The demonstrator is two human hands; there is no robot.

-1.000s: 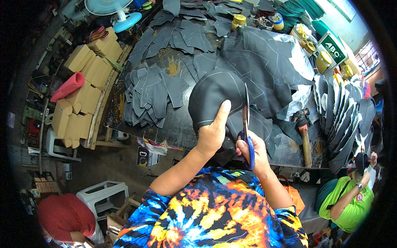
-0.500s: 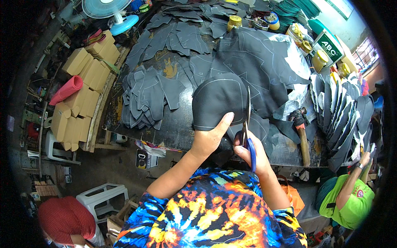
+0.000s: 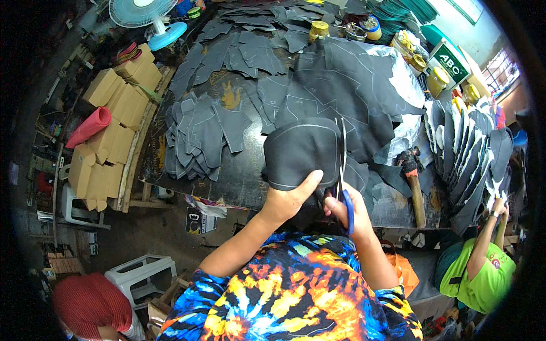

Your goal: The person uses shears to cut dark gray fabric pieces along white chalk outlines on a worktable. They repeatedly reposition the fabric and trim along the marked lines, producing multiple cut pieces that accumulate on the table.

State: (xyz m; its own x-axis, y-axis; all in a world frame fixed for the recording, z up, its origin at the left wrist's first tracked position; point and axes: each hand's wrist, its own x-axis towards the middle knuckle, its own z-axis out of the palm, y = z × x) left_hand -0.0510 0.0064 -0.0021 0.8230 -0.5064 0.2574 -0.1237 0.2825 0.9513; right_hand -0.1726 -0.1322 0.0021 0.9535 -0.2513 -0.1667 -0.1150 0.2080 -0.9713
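My left hand [image 3: 293, 200] grips the lower edge of a black leather-like piece [image 3: 298, 150], thumb on top and the other fingers hidden beneath. A pale line is marked around the piece near its border. In my right hand [image 3: 350, 211] is a pair of scissors [image 3: 343, 165] with blue handles, blades pointing away from me. The blades lie along the right edge of the piece, a little apart at the tips. Behind it spreads a larger black sheet [image 3: 352, 85] with pale drawn outlines.
Cut black pieces [image 3: 196, 133] lie stacked on the dark table [image 3: 239, 184]. A hammer [image 3: 415, 187] rests at right, beside a row of black and white pieces [image 3: 469, 148]. Cardboard boxes [image 3: 108, 133] stand at left. A person in green [image 3: 478, 273] works at lower right.
The black piece has come nearer to me, its top edge now lower and bent over. The scissor blades have closed somewhat and stand more upright. The person in green has shifted their hands.
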